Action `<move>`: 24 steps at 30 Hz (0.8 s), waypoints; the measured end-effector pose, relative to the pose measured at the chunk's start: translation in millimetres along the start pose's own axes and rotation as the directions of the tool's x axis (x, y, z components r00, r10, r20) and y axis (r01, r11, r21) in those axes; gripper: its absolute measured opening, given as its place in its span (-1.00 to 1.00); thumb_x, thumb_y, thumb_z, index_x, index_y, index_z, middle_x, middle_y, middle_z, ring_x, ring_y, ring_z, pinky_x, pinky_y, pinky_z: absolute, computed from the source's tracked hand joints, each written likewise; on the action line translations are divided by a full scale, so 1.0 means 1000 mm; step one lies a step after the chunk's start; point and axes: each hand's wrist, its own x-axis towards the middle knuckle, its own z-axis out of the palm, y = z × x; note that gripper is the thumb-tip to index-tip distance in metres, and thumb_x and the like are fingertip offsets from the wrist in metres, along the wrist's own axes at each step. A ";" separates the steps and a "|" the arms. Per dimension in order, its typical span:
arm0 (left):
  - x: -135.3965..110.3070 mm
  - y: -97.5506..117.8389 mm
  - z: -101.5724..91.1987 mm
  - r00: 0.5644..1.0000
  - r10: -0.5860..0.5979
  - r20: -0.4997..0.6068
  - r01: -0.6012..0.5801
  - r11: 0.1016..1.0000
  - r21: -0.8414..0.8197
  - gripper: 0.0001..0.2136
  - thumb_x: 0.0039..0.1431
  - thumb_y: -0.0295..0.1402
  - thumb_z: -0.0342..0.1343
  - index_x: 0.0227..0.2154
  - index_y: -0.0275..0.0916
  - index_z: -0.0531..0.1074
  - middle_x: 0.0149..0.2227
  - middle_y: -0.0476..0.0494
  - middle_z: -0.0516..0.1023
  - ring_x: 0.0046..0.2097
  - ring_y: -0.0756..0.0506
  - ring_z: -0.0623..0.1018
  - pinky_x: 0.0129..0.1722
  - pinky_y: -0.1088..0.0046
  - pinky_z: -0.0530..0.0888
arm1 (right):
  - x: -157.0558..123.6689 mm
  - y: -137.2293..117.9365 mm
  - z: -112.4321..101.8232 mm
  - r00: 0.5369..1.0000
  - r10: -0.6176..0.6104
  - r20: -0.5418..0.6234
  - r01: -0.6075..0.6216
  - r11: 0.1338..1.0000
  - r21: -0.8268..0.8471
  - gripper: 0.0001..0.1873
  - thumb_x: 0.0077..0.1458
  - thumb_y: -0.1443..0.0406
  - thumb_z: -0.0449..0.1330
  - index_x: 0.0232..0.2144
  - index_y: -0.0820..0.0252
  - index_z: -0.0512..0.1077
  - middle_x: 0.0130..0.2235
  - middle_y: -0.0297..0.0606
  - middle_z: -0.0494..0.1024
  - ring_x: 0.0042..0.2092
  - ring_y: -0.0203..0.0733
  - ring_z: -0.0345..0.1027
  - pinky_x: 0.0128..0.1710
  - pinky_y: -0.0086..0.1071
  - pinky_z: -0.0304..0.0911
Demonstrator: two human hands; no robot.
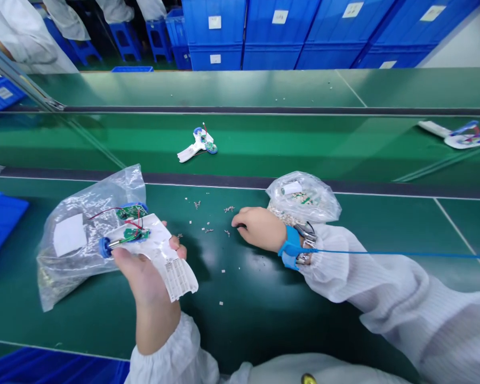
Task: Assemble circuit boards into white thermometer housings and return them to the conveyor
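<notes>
**Left edge:** a blue plastic bin (0,218) is cut off by the border, and its inside is out of view.

**Centre left:** a crumpled clear plastic bag (72,234) with a white label lies on the dark green table (264,298). Its contents are too blurred to identify.

**In front of that bag:** the left hand (144,272) is closed around a white plastic shell (164,256), which is ribbed at its lower end. The shell carries a green circuit board (136,233), thin red wires and a blue-capped motor (105,247). A second green board (131,212) lies just above. Whether it sits in the bag or on the shell cannot be told.

**Centre:** small loose metal pieces (208,229) are scattered on the table between the hands.

**Centre right:** the right hand (256,226) rests knuckles up, with the fingers drawn narrowly together and the tips tucked under. Whether they pinch a piece cannot be told. A blue wrist strap (290,248) with a cord circles that wrist. Just behind it, a smaller clear bag (304,197) holds small green boards and a white slip.

**Upper centre:** a white handled assembly (198,144) lies on the green conveyor belt (304,144).

**Upper right:** a similar assembly (456,136) lies near the border.

**Top:** stacked blue crates (280,32) are cut off above.
</notes>
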 end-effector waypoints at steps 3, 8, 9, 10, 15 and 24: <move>-0.002 -0.001 0.001 0.999 0.015 -0.033 -0.016 0.999 -0.036 -0.38 -0.14 0.30 -0.10 -0.45 -0.23 0.44 -0.67 -0.02 0.39 -0.68 -0.01 0.36 -0.76 0.52 0.28 | 0.008 -0.008 -0.001 0.999 -0.045 0.022 0.045 0.999 -0.001 -0.73 0.01 0.42 0.07 -0.29 0.17 0.54 -0.22 -0.23 0.56 -0.17 -0.12 0.42 -0.17 -0.36 0.23; -0.011 -0.005 0.000 0.999 0.025 0.046 -0.024 1.000 -0.012 -0.37 -0.23 0.29 0.01 -0.39 -0.22 0.46 -0.68 -0.05 0.42 -0.70 -0.03 0.39 -0.74 0.49 0.29 | 0.011 -0.013 -0.005 0.995 -0.095 0.041 0.094 0.995 0.012 -0.75 0.04 0.40 0.07 -0.29 0.21 0.53 -0.22 -0.21 0.56 -0.16 -0.13 0.41 -0.14 -0.35 0.23; -0.013 -0.005 0.000 0.997 0.034 0.062 -0.034 0.999 -0.012 -0.38 -0.21 0.27 0.02 -0.38 -0.23 0.46 -0.68 -0.05 0.42 -0.70 -0.03 0.39 -0.74 0.49 0.29 | 0.011 -0.013 -0.006 0.994 -0.101 0.045 0.101 0.995 0.013 -0.75 0.04 0.41 0.06 -0.29 0.21 0.53 -0.22 -0.21 0.56 -0.16 -0.13 0.41 -0.14 -0.36 0.23; -0.015 -0.004 0.001 0.996 0.043 0.078 -0.042 0.999 -0.015 -0.40 -0.18 0.25 0.02 -0.37 -0.23 0.46 -0.68 -0.05 0.43 -0.70 -0.03 0.39 -0.74 0.49 0.29 | 0.011 -0.013 -0.006 0.993 -0.106 0.049 0.106 0.994 0.012 -0.75 0.04 0.42 0.06 -0.29 0.21 0.53 -0.22 -0.22 0.56 -0.16 -0.14 0.41 -0.14 -0.36 0.22; -0.026 -0.002 0.004 0.988 0.080 0.132 -0.076 0.996 -0.034 -0.44 -0.05 0.19 -0.04 -0.32 -0.24 0.49 -0.68 -0.05 0.45 -0.70 -0.06 0.41 -0.74 0.46 0.31 | 0.017 -0.013 -0.005 0.991 -0.119 0.064 0.119 0.993 0.001 -0.74 0.04 0.42 0.05 -0.31 0.19 0.53 -0.24 -0.24 0.56 -0.22 -0.16 0.41 -0.19 -0.38 0.22; -0.034 0.003 -0.003 0.960 -0.048 0.276 0.070 0.995 -0.070 -0.33 -0.17 0.28 0.01 -0.22 -0.20 0.50 -0.66 -0.07 0.46 -0.71 -0.07 0.40 -0.76 0.45 0.29 | 0.035 -0.019 -0.010 0.988 -0.140 0.070 0.141 0.990 0.001 -0.74 0.05 0.40 0.05 -0.32 0.18 0.54 -0.23 -0.27 0.57 -0.24 -0.21 0.41 -0.21 -0.41 0.20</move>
